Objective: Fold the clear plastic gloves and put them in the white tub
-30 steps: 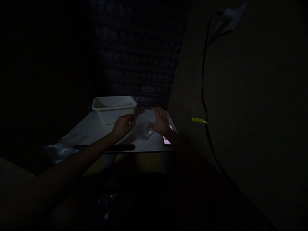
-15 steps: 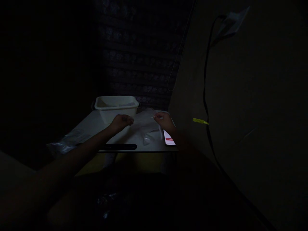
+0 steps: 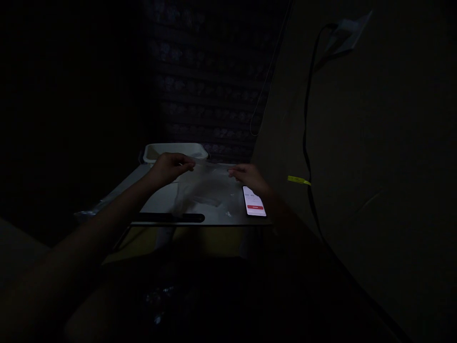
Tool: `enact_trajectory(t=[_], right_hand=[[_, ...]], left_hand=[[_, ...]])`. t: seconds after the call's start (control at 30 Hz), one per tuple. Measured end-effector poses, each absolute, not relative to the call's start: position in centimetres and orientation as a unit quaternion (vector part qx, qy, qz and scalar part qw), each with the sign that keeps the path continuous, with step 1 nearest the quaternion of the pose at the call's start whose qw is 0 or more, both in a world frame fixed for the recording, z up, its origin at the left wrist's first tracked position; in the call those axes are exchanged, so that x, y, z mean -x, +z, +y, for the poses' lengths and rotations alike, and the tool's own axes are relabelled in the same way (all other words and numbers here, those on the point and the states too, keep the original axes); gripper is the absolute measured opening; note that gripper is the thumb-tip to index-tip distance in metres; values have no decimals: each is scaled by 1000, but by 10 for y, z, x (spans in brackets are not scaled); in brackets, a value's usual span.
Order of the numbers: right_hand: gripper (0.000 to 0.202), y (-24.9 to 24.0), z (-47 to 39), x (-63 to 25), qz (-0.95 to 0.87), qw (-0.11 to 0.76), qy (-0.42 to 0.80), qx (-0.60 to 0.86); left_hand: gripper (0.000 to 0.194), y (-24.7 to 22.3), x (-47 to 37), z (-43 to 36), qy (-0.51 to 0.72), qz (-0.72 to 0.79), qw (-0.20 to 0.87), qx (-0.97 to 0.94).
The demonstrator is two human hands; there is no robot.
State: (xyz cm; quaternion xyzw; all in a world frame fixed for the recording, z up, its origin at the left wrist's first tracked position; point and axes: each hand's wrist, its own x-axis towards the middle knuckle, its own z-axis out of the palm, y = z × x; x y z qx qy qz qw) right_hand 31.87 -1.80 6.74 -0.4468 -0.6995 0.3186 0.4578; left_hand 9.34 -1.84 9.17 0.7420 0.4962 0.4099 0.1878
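A thin, clear plastic bag [image 3: 210, 188] hangs stretched between my two hands above a small white table [image 3: 157, 202]. My left hand [image 3: 173, 167] pinches its upper left edge, in front of a white tub [image 3: 152, 153]. At the bag's upper right edge, my right hand [image 3: 248, 175] pinches the plastic between thumb and fingers. Just below my right hand lies a phone [image 3: 254, 205] with a lit screen. The bag's lower part is blurred, and the room is very dark.
More clear plastic [image 3: 87, 214] lies at the table's left edge. A black strip [image 3: 193, 218] runs along the front edge. On the right wall a black cable [image 3: 305, 128] with a yellow tag [image 3: 298, 180] hangs from a socket [image 3: 348, 35].
My left hand has moved up and slightly left, and the bag is spread wider between my hands. My right hand has shifted slightly, uncovering more of the phone.
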Motion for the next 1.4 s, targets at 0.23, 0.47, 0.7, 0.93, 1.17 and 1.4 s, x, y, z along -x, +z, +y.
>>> enact_trajectory(t=[0.23, 0.47, 0.7, 0.93, 1.17, 1.4], right_hand=[[19, 80, -23, -316, -657, 473, 350, 471], [10, 58, 1, -306, -583, 490, 399, 511], [21, 61, 11, -312, -667, 579, 194, 427], [20, 53, -21, -332, -771, 468, -13, 432], [18, 11, -36, -338, -851, 287, -60, 436], [22, -23, -34, -334, -905, 120, -75, 400]], left_hand=[[18, 102, -97, -25, 395, 532, 218, -716], [11, 75, -101, 1, 420, 510, 442, -607], [23, 73, -108, 18, 582, 370, 382, -615], [22, 69, -102, 2, 508, 412, 267, -708], [21, 22, -84, -6, 336, 420, 281, -795], [25, -15, -82, -6, 212, 422, 276, -837]])
